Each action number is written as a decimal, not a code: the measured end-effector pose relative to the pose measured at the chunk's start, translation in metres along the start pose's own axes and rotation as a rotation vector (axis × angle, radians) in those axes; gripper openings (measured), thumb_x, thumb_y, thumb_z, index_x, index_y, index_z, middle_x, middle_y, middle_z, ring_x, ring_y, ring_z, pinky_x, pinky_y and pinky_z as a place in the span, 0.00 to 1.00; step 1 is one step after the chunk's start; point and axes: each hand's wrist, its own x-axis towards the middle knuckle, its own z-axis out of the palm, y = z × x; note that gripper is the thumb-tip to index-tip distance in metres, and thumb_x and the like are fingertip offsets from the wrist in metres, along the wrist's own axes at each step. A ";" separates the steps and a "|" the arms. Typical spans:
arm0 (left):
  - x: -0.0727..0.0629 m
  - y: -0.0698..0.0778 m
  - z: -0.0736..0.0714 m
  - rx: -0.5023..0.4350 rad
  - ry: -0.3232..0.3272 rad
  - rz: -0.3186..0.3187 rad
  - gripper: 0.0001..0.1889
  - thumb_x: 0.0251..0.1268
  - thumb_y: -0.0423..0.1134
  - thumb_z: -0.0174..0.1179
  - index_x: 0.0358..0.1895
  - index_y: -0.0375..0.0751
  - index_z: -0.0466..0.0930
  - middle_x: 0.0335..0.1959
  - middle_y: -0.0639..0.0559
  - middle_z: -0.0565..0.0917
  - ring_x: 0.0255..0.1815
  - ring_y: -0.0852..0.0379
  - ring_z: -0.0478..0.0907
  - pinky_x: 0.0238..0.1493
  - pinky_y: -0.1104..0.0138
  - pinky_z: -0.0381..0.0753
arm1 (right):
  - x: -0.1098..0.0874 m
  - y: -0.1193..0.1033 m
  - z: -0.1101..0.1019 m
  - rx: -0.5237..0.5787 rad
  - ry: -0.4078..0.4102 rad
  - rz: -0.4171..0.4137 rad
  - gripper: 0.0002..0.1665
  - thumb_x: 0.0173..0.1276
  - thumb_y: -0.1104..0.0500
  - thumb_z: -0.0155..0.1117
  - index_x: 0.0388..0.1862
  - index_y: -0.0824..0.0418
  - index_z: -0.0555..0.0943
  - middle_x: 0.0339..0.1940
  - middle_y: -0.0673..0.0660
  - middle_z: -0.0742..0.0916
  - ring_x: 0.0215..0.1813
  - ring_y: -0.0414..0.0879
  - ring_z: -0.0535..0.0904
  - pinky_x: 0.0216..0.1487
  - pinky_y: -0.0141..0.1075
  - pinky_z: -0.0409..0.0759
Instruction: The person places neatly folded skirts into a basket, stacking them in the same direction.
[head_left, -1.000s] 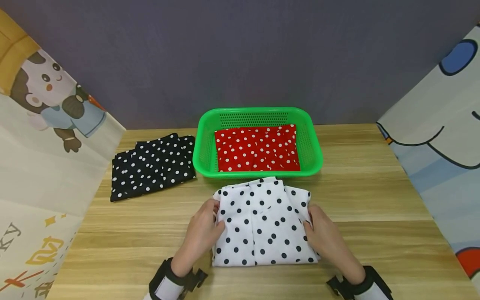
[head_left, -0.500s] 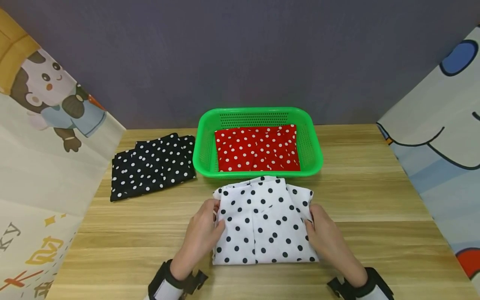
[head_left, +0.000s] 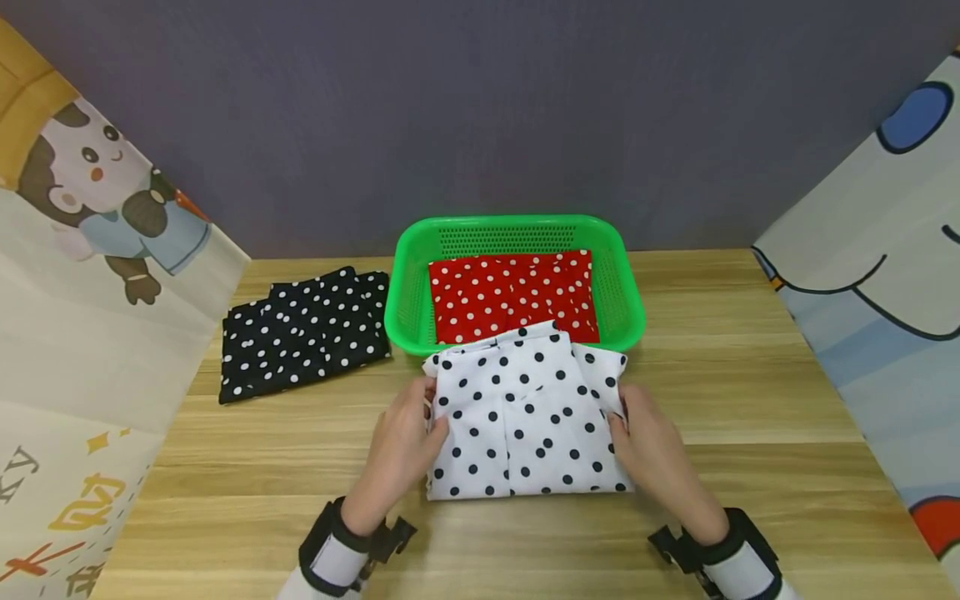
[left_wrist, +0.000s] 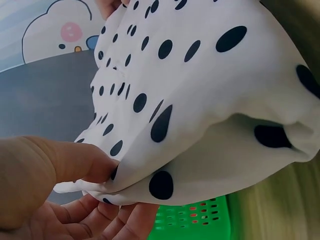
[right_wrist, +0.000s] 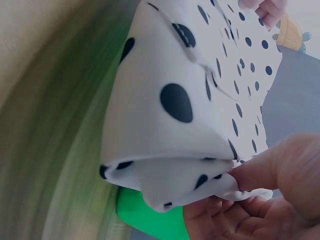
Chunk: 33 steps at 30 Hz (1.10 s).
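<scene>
A folded white cloth with black polka dots (head_left: 525, 425) is held between both hands, its far edge overlapping the near rim of the green basket (head_left: 632, 308) in the head view. My left hand (head_left: 405, 442) pinches the cloth's left side, thumb on top and fingers beneath, as the left wrist view shows. On the opposite side my right hand (head_left: 651, 437) grips in the same way, its thumb (right_wrist: 265, 170) pressing the layers from above. Inside the basket lies a folded red cloth with white dots (head_left: 513, 292), its near edge partly hidden by the white one.
A folded black cloth with white dots (head_left: 303, 337) lies on the wooden table (head_left: 750, 400), just left of the basket. A dark grey wall (head_left: 480, 108) rises behind the basket. Printed panels flank the table on both sides.
Both hands have moved forward with the white dotted cloth, away from the body. Its far edge now overlaps the basket's near rim and part of the red cloth.
</scene>
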 end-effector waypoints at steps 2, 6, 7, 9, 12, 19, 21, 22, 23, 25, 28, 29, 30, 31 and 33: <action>0.005 0.000 -0.001 0.001 0.004 0.007 0.20 0.47 0.27 0.62 0.48 0.35 0.72 0.36 0.48 0.77 0.30 0.56 0.73 0.24 0.72 0.73 | 0.004 0.000 -0.001 0.008 0.010 -0.009 0.13 0.61 0.67 0.57 0.44 0.69 0.69 0.33 0.60 0.77 0.32 0.49 0.73 0.27 0.37 0.71; 0.013 0.000 -0.001 -0.002 0.013 0.013 0.20 0.47 0.27 0.62 0.48 0.35 0.72 0.35 0.48 0.77 0.29 0.56 0.73 0.23 0.72 0.73 | 0.013 0.000 -0.002 0.016 0.031 -0.019 0.13 0.62 0.67 0.56 0.45 0.69 0.69 0.34 0.61 0.77 0.32 0.50 0.73 0.27 0.39 0.72; 0.015 0.000 -0.001 -0.005 0.015 0.013 0.21 0.47 0.27 0.61 0.48 0.35 0.72 0.35 0.48 0.77 0.29 0.56 0.73 0.23 0.72 0.73 | 0.015 -0.001 -0.003 0.020 0.033 -0.021 0.13 0.62 0.67 0.56 0.45 0.69 0.69 0.34 0.62 0.77 0.32 0.50 0.73 0.28 0.40 0.73; 0.019 0.000 -0.002 -0.012 0.019 0.011 0.21 0.47 0.27 0.61 0.49 0.35 0.71 0.35 0.48 0.77 0.29 0.56 0.72 0.24 0.71 0.73 | 0.019 -0.001 -0.004 0.023 0.040 -0.023 0.13 0.62 0.66 0.56 0.45 0.70 0.69 0.34 0.62 0.77 0.31 0.51 0.73 0.28 0.40 0.73; 0.025 0.002 -0.003 -0.026 0.021 0.004 0.21 0.47 0.27 0.60 0.50 0.34 0.71 0.36 0.47 0.77 0.29 0.56 0.71 0.24 0.70 0.72 | 0.024 -0.002 -0.006 0.025 0.055 -0.033 0.14 0.62 0.66 0.56 0.46 0.70 0.69 0.34 0.62 0.77 0.30 0.51 0.73 0.27 0.39 0.72; 0.036 0.006 -0.008 -0.039 0.024 -0.026 0.21 0.49 0.28 0.59 0.51 0.34 0.72 0.38 0.46 0.77 0.31 0.54 0.72 0.28 0.68 0.74 | 0.034 -0.006 -0.011 0.044 0.070 -0.053 0.15 0.63 0.67 0.55 0.48 0.69 0.68 0.33 0.61 0.76 0.30 0.51 0.71 0.26 0.37 0.69; 0.039 0.006 -0.010 -0.038 0.023 -0.032 0.21 0.49 0.28 0.59 0.51 0.34 0.72 0.39 0.46 0.77 0.32 0.53 0.72 0.29 0.67 0.74 | 0.038 -0.007 -0.012 0.046 0.065 -0.059 0.15 0.63 0.66 0.55 0.48 0.70 0.68 0.33 0.61 0.76 0.29 0.50 0.71 0.25 0.37 0.69; 0.041 0.006 -0.011 -0.038 0.023 -0.033 0.21 0.49 0.29 0.59 0.51 0.34 0.72 0.39 0.46 0.77 0.32 0.53 0.72 0.29 0.67 0.74 | 0.040 -0.008 -0.013 0.045 0.062 -0.064 0.15 0.63 0.66 0.55 0.48 0.70 0.69 0.32 0.62 0.76 0.29 0.50 0.71 0.25 0.37 0.69; 0.042 0.007 -0.012 -0.037 0.023 -0.032 0.21 0.50 0.29 0.59 0.51 0.34 0.71 0.39 0.46 0.77 0.32 0.53 0.72 0.30 0.66 0.74 | 0.042 -0.008 -0.015 0.046 0.062 -0.075 0.15 0.63 0.66 0.55 0.48 0.71 0.69 0.33 0.62 0.76 0.30 0.51 0.71 0.26 0.37 0.70; 0.046 0.007 -0.013 -0.043 0.022 -0.021 0.21 0.50 0.29 0.59 0.52 0.34 0.71 0.39 0.46 0.76 0.33 0.53 0.72 0.30 0.66 0.74 | 0.046 -0.009 -0.018 0.044 0.058 -0.094 0.15 0.63 0.66 0.54 0.48 0.72 0.69 0.33 0.62 0.76 0.30 0.51 0.71 0.27 0.37 0.70; 0.051 0.008 -0.015 -0.048 0.026 -0.006 0.20 0.51 0.28 0.58 0.51 0.33 0.71 0.39 0.46 0.75 0.33 0.53 0.72 0.30 0.67 0.74 | 0.052 -0.010 -0.023 0.043 0.050 -0.127 0.15 0.63 0.66 0.54 0.47 0.73 0.69 0.32 0.62 0.76 0.31 0.51 0.71 0.28 0.38 0.70; 0.053 0.008 -0.016 -0.046 0.028 0.000 0.20 0.51 0.28 0.58 0.51 0.33 0.71 0.39 0.46 0.75 0.32 0.53 0.72 0.29 0.67 0.74 | 0.055 -0.010 -0.024 0.040 0.051 -0.140 0.15 0.63 0.67 0.54 0.46 0.73 0.69 0.32 0.62 0.76 0.30 0.51 0.71 0.27 0.38 0.70; 0.055 0.008 -0.017 -0.044 0.031 0.007 0.20 0.51 0.28 0.58 0.51 0.33 0.71 0.38 0.46 0.75 0.32 0.53 0.72 0.28 0.67 0.74 | 0.057 -0.010 -0.025 0.038 0.048 -0.146 0.14 0.63 0.67 0.54 0.46 0.73 0.68 0.31 0.62 0.76 0.30 0.51 0.71 0.27 0.37 0.69; 0.057 0.008 -0.017 -0.039 0.037 0.014 0.20 0.51 0.28 0.58 0.50 0.33 0.71 0.38 0.46 0.75 0.31 0.53 0.72 0.27 0.67 0.73 | 0.059 -0.010 -0.027 0.036 0.047 -0.153 0.14 0.63 0.67 0.54 0.46 0.73 0.68 0.31 0.62 0.76 0.30 0.51 0.71 0.26 0.37 0.69; 0.061 0.008 -0.019 -0.028 0.051 0.034 0.19 0.51 0.28 0.58 0.50 0.33 0.71 0.37 0.46 0.75 0.30 0.53 0.72 0.25 0.68 0.72 | 0.064 -0.011 -0.029 0.034 0.049 -0.168 0.14 0.63 0.67 0.54 0.46 0.73 0.68 0.31 0.63 0.76 0.29 0.51 0.71 0.25 0.36 0.69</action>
